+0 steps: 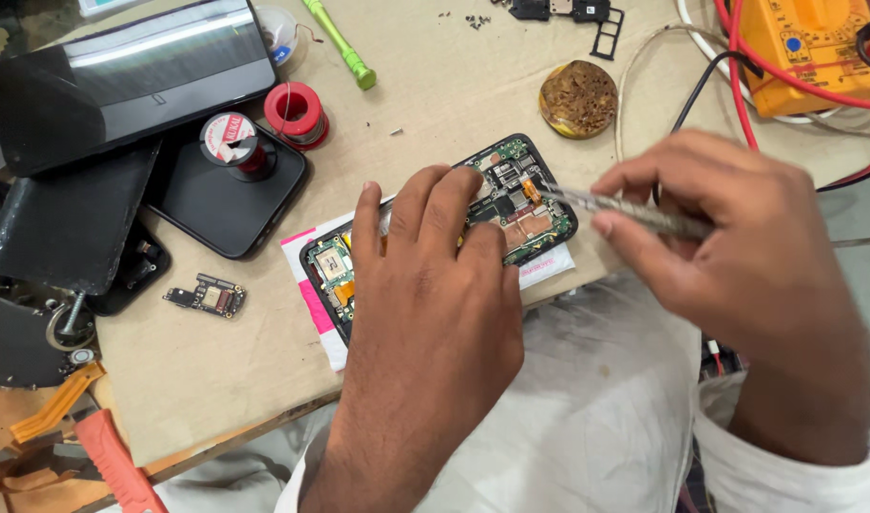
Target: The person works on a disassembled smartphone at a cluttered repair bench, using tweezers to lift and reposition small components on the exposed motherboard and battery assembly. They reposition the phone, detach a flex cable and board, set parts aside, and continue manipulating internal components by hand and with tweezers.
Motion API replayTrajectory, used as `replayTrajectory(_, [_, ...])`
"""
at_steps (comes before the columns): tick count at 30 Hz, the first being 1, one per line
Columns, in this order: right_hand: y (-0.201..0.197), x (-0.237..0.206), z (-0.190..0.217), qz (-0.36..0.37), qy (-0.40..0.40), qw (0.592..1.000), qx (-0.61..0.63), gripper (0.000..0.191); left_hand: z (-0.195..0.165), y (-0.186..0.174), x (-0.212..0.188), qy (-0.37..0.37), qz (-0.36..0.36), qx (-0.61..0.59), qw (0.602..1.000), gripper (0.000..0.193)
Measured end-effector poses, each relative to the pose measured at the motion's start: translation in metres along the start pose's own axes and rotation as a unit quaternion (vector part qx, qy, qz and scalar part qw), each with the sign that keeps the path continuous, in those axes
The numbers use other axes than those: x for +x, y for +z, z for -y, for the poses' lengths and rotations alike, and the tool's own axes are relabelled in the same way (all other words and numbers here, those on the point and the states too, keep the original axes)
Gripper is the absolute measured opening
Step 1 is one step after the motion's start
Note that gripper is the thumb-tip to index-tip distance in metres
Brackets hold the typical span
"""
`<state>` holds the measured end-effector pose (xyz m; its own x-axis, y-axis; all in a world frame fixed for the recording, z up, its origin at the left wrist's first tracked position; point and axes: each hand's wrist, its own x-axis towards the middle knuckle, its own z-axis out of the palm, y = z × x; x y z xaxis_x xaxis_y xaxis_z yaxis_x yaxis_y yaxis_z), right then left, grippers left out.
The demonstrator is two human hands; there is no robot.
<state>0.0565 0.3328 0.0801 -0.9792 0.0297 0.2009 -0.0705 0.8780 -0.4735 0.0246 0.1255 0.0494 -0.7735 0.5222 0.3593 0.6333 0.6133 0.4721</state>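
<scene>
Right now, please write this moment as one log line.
left hand: presses opened phone | right hand: holds tweezers, tip at phone's circuit board

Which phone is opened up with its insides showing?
The black phone under the left hand, green circuit boards exposed. The other dark phones lie closed at upper left.

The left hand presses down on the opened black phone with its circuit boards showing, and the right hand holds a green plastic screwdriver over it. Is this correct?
Not quite. In the head view, the right hand holds slim metal tweezers, not the green plastic screwdriver, which lies untouched at the far edge of the table. The left hand does press on the opened black phone.
</scene>
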Motion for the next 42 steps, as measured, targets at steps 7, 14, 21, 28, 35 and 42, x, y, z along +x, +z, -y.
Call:
replayTrajectory(7, [0.027,-0.020,-0.004,-0.030,-0.002,0.995,0.096,0.027,0.009,0.007,-0.003,-0.002,-0.031,-0.091,0.995,0.013])
replayTrajectory(14, [0.029,-0.018,-0.002,-0.024,-0.053,0.997,0.047,0.031,0.009,0.011,-0.005,0.018,-0.049,-0.089,0.995,0.018])
replayTrajectory(21, [0.030,-0.015,0.000,-0.010,-0.082,0.996,0.021,0.027,0.013,0.008,-0.010,0.015,-0.057,-0.152,0.987,0.011])
replayTrajectory(28, [0.037,-0.015,0.006,-0.022,-0.040,0.998,0.050,0.019,0.020,-0.006,-0.018,-0.003,-0.038,-0.168,0.985,0.016])
replayTrajectory(35, [0.045,-0.036,0.023,-0.050,-0.045,0.991,0.117,0.014,0.014,0.002,-0.015,0.030,-0.053,-0.109,0.992,0.032])
replayTrajectory(42, [0.045,-0.060,0.030,0.008,0.019,0.984,0.175,0.023,0.016,0.001,-0.026,0.056,-0.077,-0.114,0.989,0.017])
